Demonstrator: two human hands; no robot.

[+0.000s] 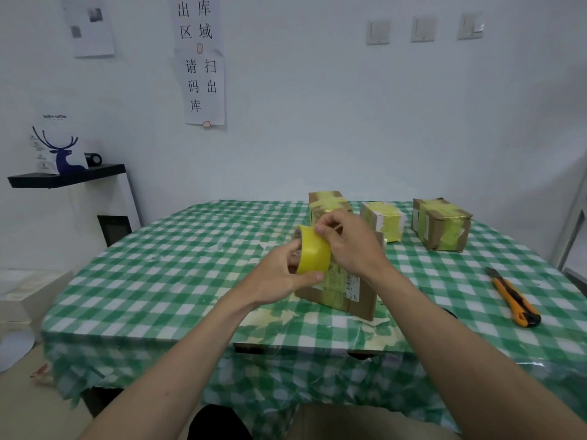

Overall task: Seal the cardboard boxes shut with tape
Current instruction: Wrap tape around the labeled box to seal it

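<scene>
L hand (279,277) grips yellow tape roll (314,254) above near box (346,290); R hand (349,242) pinches at roll's top edge (free end, prob.). Box lies directly below/behind both hands, w/ three taped boxes (441,223) further back.

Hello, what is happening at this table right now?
A person is sealing cardboard boxes. The left hand holds a yellow tape roll, and the right hand pinches at its top edge, seemingly to find the tape's end. A brown box stands right behind the hands. Three taped boxes stand farther back, and an orange utility knife lies to the right on the checked tablecloth.
</scene>
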